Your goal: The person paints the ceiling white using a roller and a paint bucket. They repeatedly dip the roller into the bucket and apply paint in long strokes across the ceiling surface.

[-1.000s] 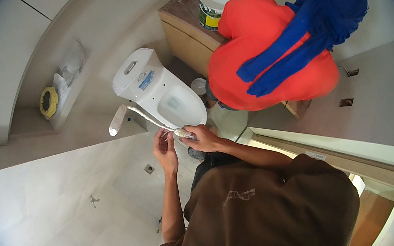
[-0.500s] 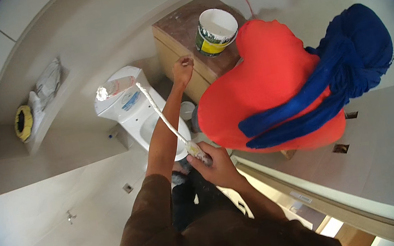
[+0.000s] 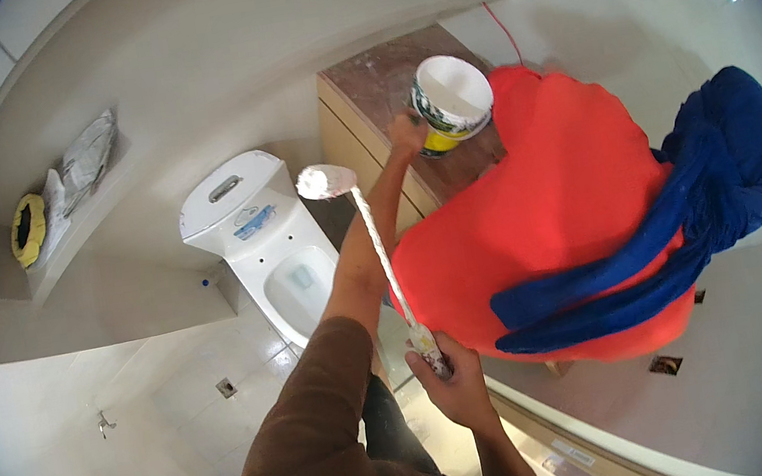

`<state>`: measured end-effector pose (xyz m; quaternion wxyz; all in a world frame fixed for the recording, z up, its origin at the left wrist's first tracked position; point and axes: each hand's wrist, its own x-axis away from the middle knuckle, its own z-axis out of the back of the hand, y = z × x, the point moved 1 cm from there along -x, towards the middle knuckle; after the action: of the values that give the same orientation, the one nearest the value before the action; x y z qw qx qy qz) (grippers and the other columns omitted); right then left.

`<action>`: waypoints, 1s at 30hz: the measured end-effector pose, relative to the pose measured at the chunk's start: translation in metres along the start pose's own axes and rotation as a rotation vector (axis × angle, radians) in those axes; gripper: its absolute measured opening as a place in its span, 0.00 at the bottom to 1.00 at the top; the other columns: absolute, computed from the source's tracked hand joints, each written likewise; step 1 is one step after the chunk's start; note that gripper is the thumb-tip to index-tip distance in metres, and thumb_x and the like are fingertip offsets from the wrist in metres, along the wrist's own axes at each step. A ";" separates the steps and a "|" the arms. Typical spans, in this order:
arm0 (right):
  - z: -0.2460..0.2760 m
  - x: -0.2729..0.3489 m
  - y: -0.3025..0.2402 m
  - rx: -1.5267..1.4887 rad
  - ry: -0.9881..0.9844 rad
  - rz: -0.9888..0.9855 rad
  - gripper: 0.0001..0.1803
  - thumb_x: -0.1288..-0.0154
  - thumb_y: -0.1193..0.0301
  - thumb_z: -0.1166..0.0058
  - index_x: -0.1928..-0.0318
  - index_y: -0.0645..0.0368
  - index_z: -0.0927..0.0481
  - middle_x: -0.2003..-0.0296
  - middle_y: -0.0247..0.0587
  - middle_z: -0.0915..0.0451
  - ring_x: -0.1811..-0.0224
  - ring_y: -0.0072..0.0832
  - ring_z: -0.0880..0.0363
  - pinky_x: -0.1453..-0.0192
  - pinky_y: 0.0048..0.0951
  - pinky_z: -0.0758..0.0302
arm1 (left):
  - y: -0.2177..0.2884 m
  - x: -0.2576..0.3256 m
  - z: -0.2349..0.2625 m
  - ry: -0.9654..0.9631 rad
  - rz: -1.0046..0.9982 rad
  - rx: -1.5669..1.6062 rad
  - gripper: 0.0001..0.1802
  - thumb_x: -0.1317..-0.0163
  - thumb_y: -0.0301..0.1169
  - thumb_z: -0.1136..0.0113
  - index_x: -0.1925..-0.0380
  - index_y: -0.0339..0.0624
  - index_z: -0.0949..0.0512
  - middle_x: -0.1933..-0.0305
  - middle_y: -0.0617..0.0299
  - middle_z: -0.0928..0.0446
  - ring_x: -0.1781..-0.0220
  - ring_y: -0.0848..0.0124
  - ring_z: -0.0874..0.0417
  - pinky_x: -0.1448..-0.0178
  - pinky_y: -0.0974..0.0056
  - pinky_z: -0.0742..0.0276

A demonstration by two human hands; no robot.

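My right hand [image 3: 454,379] is closed around the grip of a small paint roller [image 3: 382,257]. Its white-coated rod slants up and to the left, ending in a roller head covered in white paint. Farther ahead, my left hand [image 3: 407,135] is at the near left side of a paint bucket [image 3: 452,92], its fingers against or just beside the wall. They are too blurred to show whether they grip it. White inside, with green and yellow on its outer wall, the bucket stands on a brown-topped wooden cabinet [image 3: 367,69].
A white toilet [image 3: 252,222] stands left of my left forearm. A bulky red shape [image 3: 534,216] with a blue cloth-like part [image 3: 730,155] fills the right side; what it is, I cannot tell. A yellow ring-shaped item [image 3: 28,231] and grey-white bags [image 3: 80,173] rest on the left ledge.
My left hand has reached forward and right to the bucket's side. The roller head, earlier over the toilet tank, now is right of it. The view has shifted.
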<state>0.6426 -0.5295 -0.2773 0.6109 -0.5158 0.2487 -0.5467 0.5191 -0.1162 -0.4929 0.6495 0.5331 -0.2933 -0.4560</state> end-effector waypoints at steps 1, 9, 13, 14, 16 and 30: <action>-0.001 -0.001 0.002 0.009 0.006 0.002 0.12 0.30 0.70 0.38 0.53 0.65 0.18 0.75 0.35 0.20 0.74 0.14 0.28 0.69 0.24 0.30 | 0.000 -0.003 -0.001 -0.015 0.057 -0.005 0.22 0.45 0.39 0.29 0.56 0.33 0.18 0.58 0.39 0.15 0.51 0.50 0.13 0.46 0.52 0.19; -0.011 -0.007 0.013 -0.074 -0.010 0.066 0.08 0.31 0.71 0.37 0.61 0.64 0.20 0.77 0.31 0.25 0.75 0.15 0.32 0.72 0.24 0.34 | 0.006 -0.011 -0.005 -0.138 0.294 0.540 0.24 0.35 0.36 0.35 0.49 0.25 0.23 0.54 0.45 0.18 0.54 0.55 0.13 0.61 0.54 0.07; -0.012 -0.004 0.017 -0.026 -0.039 -0.035 0.11 0.28 0.74 0.41 0.50 0.66 0.19 0.69 0.22 0.27 0.70 0.10 0.35 0.67 0.17 0.37 | 0.008 -0.005 -0.004 -0.112 0.315 0.632 0.18 0.37 0.33 0.36 0.54 0.29 0.20 0.56 0.47 0.18 0.55 0.58 0.13 0.58 0.54 0.08; -0.012 -0.003 0.018 -0.047 -0.042 0.035 0.09 0.29 0.73 0.40 0.53 0.66 0.19 0.72 0.24 0.27 0.72 0.11 0.35 0.69 0.19 0.37 | 0.009 -0.004 -0.005 -0.091 0.311 0.641 0.14 0.38 0.31 0.37 0.58 0.30 0.20 0.59 0.50 0.19 0.57 0.59 0.13 0.58 0.53 0.08; -0.016 -0.001 0.018 -0.062 -0.023 0.050 0.08 0.30 0.71 0.37 0.59 0.64 0.20 0.77 0.29 0.27 0.76 0.13 0.35 0.73 0.23 0.37 | 0.009 -0.004 -0.002 -0.055 0.345 0.730 0.13 0.40 0.31 0.39 0.61 0.31 0.20 0.62 0.54 0.20 0.61 0.61 0.15 0.59 0.53 0.09; -0.030 0.023 -0.026 -0.070 -0.120 0.174 0.12 0.30 0.70 0.37 0.53 0.66 0.19 0.75 0.29 0.25 0.73 0.13 0.32 0.70 0.23 0.33 | 0.036 0.095 0.141 -0.014 0.303 0.862 0.06 0.40 0.29 0.46 0.75 0.44 0.31 0.70 0.66 0.39 0.66 0.71 0.34 0.56 0.53 0.16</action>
<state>0.6126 -0.5579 -0.2583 0.6514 -0.5451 0.2747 -0.4507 0.4464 -0.2614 -0.4319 0.4256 0.7027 -0.5355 -0.1959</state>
